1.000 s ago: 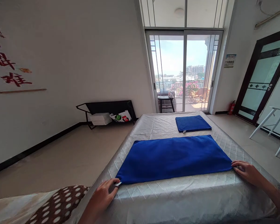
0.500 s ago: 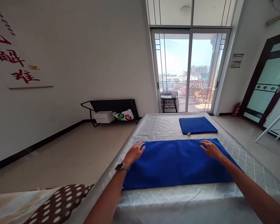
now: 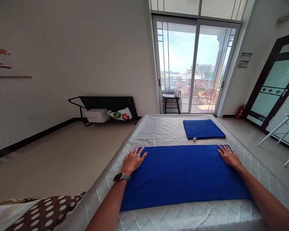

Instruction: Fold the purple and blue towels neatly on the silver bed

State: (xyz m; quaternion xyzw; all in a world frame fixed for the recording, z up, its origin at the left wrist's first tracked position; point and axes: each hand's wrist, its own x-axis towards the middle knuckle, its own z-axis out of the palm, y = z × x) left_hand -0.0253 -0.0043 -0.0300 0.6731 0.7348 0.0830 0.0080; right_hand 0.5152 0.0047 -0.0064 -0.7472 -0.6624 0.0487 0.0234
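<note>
A long blue cloth (image 3: 183,175) lies spread flat across a silver quilted mattress (image 3: 156,128). My left hand (image 3: 133,159) rests with fingers apart on its far left corner, a watch (image 3: 121,177) on the wrist. At the far right corner, my right hand (image 3: 228,154) lies flat with its fingers stretched out. Both palms face down, and neither hand grips anything. Beyond the cloth, a folded blue cloth (image 3: 204,129) with a small white tag lies on the mattress.
A black rack (image 3: 108,103) against the wall holds white boxes (image 3: 96,115) and a printed bag (image 3: 121,114). A dotted brown blanket (image 3: 48,211) is at lower left. Glass sliding doors (image 3: 195,64) stand behind the bed, a fire extinguisher (image 3: 240,112) to their right.
My right hand has moved right onto the cloth's far right corner. My left hand has settled flatter on the left corner. The cloth looks smoother, and the view has shifted slightly.
</note>
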